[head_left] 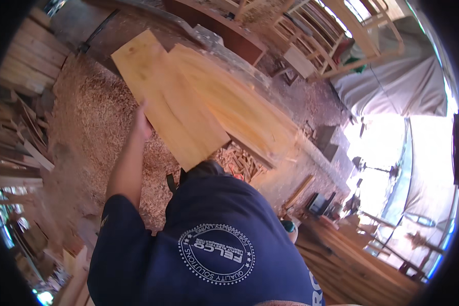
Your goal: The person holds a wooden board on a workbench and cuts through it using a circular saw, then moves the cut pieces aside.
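My left hand (144, 123) grips the long left edge of a wide, smooth wooden board (171, 102). Its thumb shows at the edge, while the other fingers are mostly hidden under the wood. The board slants from the upper left down toward my waist, its near end close to my dark blue shirt (219, 219). Beneath and to the right of it lies a stack of similar yellowish boards (234, 99), partly covered by the held one. My right hand does not show.
Wood shavings (97, 102) cover the floor at left, with offcuts (245, 166) near my waist. Stacked planks (30, 51) stand far left. Wooden frames (311, 41) and a grey cover (392, 76) are at the upper right. More timber (352, 260) lies lower right.
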Demonstrator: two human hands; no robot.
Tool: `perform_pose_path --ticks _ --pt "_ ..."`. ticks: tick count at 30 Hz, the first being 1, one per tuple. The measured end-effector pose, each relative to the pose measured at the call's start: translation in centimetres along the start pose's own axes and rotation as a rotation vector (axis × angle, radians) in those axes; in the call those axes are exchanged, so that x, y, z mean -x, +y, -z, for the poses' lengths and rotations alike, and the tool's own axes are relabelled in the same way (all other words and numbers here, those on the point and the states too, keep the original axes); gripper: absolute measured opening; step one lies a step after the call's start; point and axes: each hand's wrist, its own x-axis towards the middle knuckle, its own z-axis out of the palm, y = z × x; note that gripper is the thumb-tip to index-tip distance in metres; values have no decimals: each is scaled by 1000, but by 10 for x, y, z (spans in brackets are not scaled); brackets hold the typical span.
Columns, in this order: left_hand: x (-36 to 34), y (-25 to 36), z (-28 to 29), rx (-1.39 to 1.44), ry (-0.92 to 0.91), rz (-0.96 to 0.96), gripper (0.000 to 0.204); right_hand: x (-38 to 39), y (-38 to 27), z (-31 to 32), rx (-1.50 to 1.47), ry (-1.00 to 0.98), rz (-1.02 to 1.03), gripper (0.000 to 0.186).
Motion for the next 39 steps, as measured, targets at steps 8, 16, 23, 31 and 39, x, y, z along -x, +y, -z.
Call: perform_pose_path --ticks 8,16,23,31,39 --pt "18 -44 -18 -69 319 -38 82 -33 -33 -31 -162 -109 217 46" --pt "-77 67 68 101 413 -293 76 -28 -65 -60 -234 68 232 48" --pt "-126 111 130 17 576 -211 80 -7 -46 -59 -268 -17 -57 38" --pt "-176 153 123 31 637 -310 83 26 -55 -52 -244 -35 -175 38" --pt "-184 180 172 -726 838 -54 86 55 -50 -56 -259 -67 -253 39"
